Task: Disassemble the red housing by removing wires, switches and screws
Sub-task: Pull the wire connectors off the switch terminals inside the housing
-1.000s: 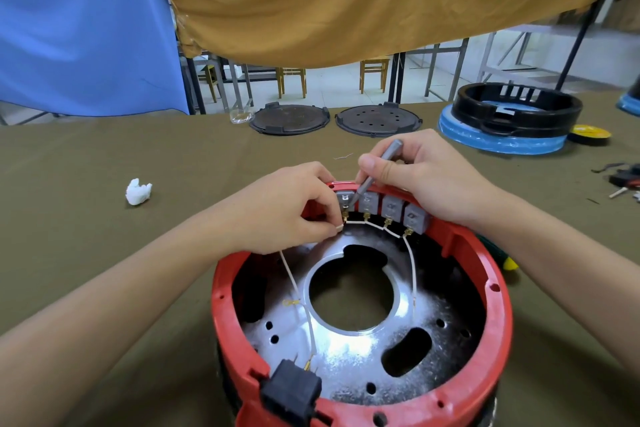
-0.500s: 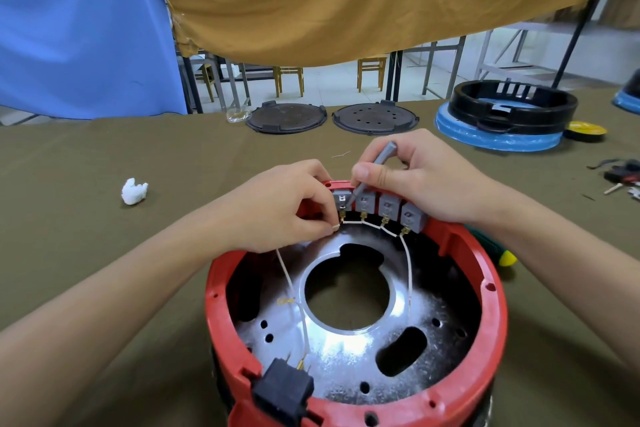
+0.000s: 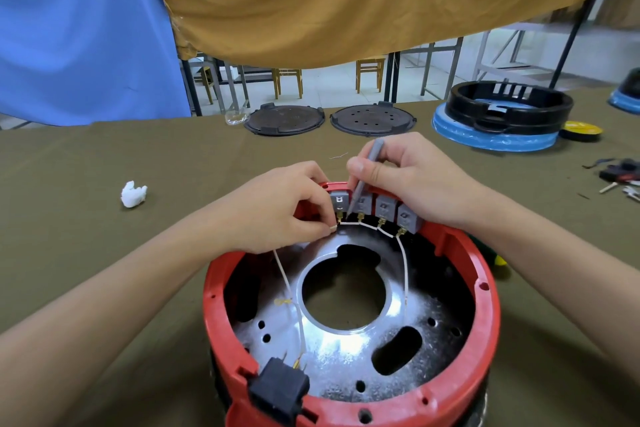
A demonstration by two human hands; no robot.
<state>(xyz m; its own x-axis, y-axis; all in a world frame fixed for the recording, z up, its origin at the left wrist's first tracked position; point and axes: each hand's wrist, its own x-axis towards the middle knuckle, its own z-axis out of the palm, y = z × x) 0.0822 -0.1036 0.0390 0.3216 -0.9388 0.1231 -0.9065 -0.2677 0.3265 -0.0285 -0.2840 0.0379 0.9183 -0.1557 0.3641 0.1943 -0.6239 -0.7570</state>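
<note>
Red housing under both curled hands

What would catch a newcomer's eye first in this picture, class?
The big red housing in the near centre, with its shiny metal plate inside. At its far rim, four grey switches joined by white wire, where the left hand pinches a connector and the right hand holds a grey tool.

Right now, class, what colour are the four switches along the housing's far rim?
Grey: the switches sit in a row inside the red housing, clearest in the head view.
</note>
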